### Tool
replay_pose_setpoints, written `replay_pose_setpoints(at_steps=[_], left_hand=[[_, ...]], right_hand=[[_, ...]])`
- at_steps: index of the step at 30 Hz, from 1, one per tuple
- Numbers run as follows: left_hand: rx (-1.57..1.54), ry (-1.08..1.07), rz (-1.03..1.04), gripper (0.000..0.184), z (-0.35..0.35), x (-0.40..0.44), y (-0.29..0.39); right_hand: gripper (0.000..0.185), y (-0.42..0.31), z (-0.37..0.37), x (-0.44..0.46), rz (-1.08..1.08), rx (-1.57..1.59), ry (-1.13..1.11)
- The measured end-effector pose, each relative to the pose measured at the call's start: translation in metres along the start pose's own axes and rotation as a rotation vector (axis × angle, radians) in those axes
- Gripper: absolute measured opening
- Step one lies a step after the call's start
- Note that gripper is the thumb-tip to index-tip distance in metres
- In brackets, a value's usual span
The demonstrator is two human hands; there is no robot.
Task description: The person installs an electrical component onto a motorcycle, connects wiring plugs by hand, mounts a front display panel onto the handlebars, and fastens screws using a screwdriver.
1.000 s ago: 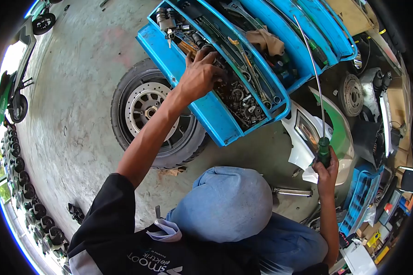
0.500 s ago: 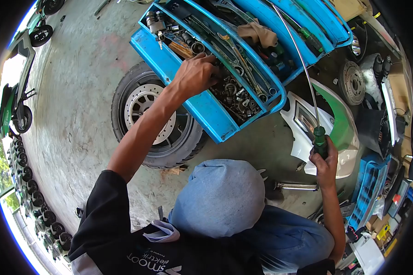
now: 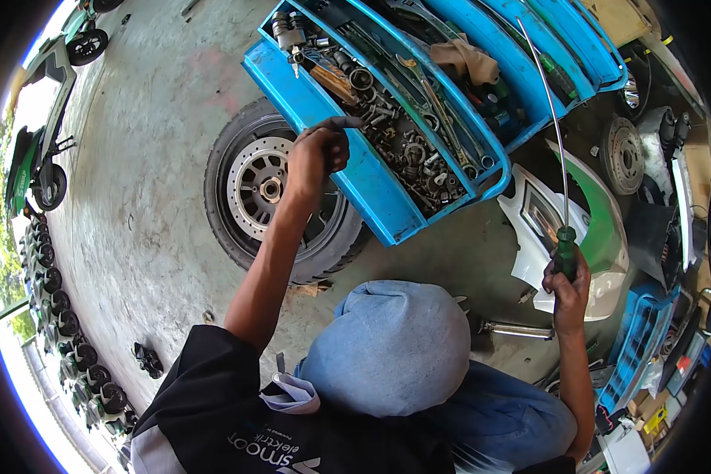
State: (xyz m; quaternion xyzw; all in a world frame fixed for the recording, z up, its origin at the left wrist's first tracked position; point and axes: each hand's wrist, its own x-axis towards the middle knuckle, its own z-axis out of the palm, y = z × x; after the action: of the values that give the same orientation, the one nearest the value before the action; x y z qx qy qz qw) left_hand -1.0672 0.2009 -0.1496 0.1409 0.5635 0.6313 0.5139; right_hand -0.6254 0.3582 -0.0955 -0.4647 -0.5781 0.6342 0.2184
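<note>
My right hand (image 3: 569,291) is wrapped round the green handle of a long screwdriver (image 3: 557,126), its shaft pointing up toward the toolbox. Over the near edge of the blue toolbox (image 3: 375,193), my left hand (image 3: 322,154) has its index finger stretched out and the other fingers curled, with nothing visible in it. Beyond that fingertip, small bolts and fittings (image 3: 419,158) lie loose in the front tray. Sockets (image 3: 361,79) and metal fittings fill its far end. Several wrenches (image 3: 450,134) rest in the middle tray, and a brown cloth (image 3: 464,59) lies farther back.
A wheel with a tyre (image 3: 221,197) and brake disc lies on the floor, partly under the toolbox. On the right are a white and green body panel (image 3: 596,205), another disc (image 3: 622,156) and a blue crate (image 3: 636,336). Scooters (image 3: 35,162) stand at the left.
My left hand has come out of the front tray and moved back toward me, its index finger now extended. The right hand still holds the screwdriver. The view has shifted slightly.
</note>
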Motion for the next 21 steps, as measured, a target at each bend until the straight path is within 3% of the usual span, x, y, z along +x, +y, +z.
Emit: replay_pose_setpoints(at_steps=[1,2,4,7,11,15,17,21], left_hand=[[0.416,0.086,0.067,0.037,0.020,-0.007,0.012],[0.847,0.173,0.139,0.030,0.044,-0.015,0.021],[1.258,-0.018,0.617,0.026,0.048,-0.003,0.007],[1.419,-0.171,0.727,0.029,0.047,0.018,0.002],[1.445,-0.016,0.674,0.027,0.040,0.027,0.016],[1.403,0.006,0.649,0.027,0.035,0.027,0.009],[1.446,-0.089,0.734,0.024,0.037,0.027,0.001],[1.502,-0.019,0.774,0.020,0.039,0.029,0.004]], right_hand=[[0.071,0.002,-0.004,0.002,0.035,0.032,-0.059],[0.071,0.003,-0.006,0.003,0.035,0.033,-0.066],[0.067,0.003,-0.006,0.006,0.052,-0.002,-0.125],[0.060,0.002,-0.003,0.005,0.049,0.001,-0.115],[0.051,0.000,0.006,-0.003,0.016,0.013,-0.013],[0.051,0.002,-0.003,-0.001,0.044,-0.012,-0.075],[0.051,0.002,-0.001,0.002,0.061,0.005,-0.096],[0.050,0.001,0.003,0.003,0.032,0.003,-0.083]])
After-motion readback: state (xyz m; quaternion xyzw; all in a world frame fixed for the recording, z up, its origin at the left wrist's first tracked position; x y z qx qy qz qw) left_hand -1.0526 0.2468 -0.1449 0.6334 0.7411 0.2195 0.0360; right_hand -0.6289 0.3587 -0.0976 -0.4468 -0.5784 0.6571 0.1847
